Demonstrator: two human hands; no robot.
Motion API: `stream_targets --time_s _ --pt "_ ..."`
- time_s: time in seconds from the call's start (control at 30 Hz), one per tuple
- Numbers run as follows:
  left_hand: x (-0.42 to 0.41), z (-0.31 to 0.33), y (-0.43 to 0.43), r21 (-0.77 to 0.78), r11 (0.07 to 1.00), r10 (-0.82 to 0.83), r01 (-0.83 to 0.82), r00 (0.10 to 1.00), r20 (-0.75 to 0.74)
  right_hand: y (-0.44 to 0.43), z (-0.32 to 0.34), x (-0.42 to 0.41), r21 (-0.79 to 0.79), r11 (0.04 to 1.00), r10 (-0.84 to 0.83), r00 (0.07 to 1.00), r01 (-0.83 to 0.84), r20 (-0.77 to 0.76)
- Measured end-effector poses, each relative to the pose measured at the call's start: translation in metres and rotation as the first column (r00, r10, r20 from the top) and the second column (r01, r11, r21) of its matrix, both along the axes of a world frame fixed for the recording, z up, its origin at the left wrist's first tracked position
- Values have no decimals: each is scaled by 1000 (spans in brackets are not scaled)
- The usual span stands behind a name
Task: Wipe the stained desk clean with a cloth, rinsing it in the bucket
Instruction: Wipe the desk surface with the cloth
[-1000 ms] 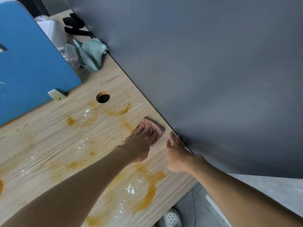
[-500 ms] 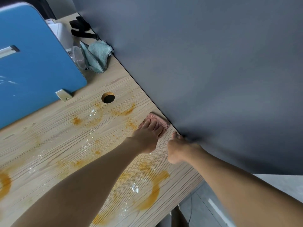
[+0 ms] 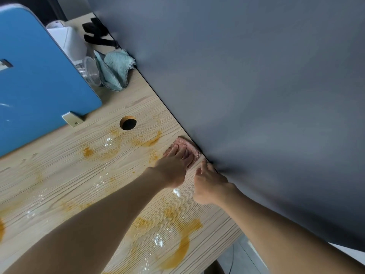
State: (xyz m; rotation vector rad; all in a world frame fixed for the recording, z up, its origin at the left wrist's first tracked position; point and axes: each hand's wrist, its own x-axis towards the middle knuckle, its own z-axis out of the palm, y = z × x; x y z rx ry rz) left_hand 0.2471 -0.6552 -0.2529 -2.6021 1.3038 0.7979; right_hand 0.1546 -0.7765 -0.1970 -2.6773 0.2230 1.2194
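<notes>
Left hand (image 3: 173, 165) nudged cloth (image 3: 187, 145) farther (clear cup (image 3: 88, 73) beside teal rag (image 3: 116, 70)).

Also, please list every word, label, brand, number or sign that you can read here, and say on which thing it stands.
None can be read in this view.
The blue panel shows only pale streaks and a metal bracket, no letters.
The pink cloth under the left hand, the teal cloth, the clear cup and the desk carry no print.
</notes>
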Motion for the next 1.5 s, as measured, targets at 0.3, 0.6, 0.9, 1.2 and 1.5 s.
stream_targets --time_s 0.3,0.6,0.9,1.2,1.5 --pt "15 -7 -10 8 1000 -12 12 1000 9 -3 2 18 57 994 -99 984 92 146" --pt "6 -13 22 -20 999 25 -25 1000 -9 3 -4 20 39 992 -127 974 122 185" --pt "37 -18 -10 -49 998 43 -42 999 6 7 -10 17 80 990 -124 984 115 124" --pt "24 -5 25 -8 994 106 -106 994 -3 8 -19 47 192 972 -170 972 138 162" --pt "46 -6 8 -32 994 102 -101 994 29 9 -12 49 102 993 -65 998 61 28"
